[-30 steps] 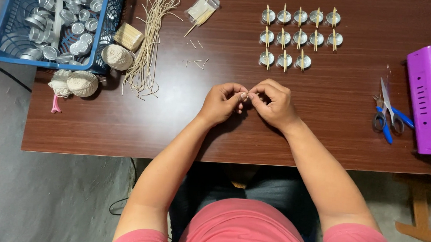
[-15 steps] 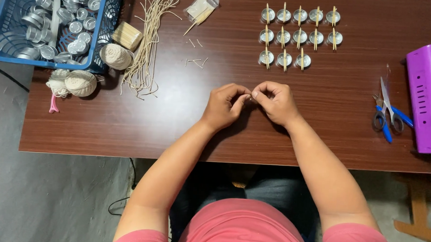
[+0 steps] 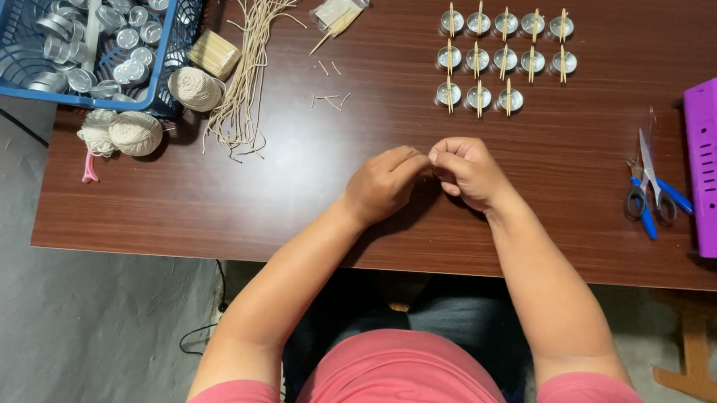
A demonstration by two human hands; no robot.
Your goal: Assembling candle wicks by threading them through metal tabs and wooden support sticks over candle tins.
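While both hands meet over the middle of the dark brown wooden table (image 3: 294, 199), the supplies lie in order from the far left: a blue plastic basket (image 3: 1, 73) full of small round metal cups, two balls of cream string (image 3: 124, 132) just below it at the table edge, a third ball (image 3: 194, 88) beside the basket, and a loose bundle of pale cut wick lengths (image 3: 247, 68) stretching up the table. Past these sits a small clear bag of wooden sticks (image 3: 339, 6), with a few short bits scattered near it.

At the centre, the left hand (image 3: 382, 186) is curled closed, thumb and forefinger pinched toward the right hand (image 3: 466, 172), which pinches back; their fingertips touch. Whatever small piece they hold is hidden between the fingers, so its kind cannot be told.

To do this fine work well, I judge that the wrists should rest on the table and the pinch stay light and close to the tips.

Further right stand three rows of finished metal cups with sticks laid across (image 3: 502, 59), then blue-handled scissors (image 3: 649, 194), then a purple plastic box (image 3: 716, 165) at the edge.
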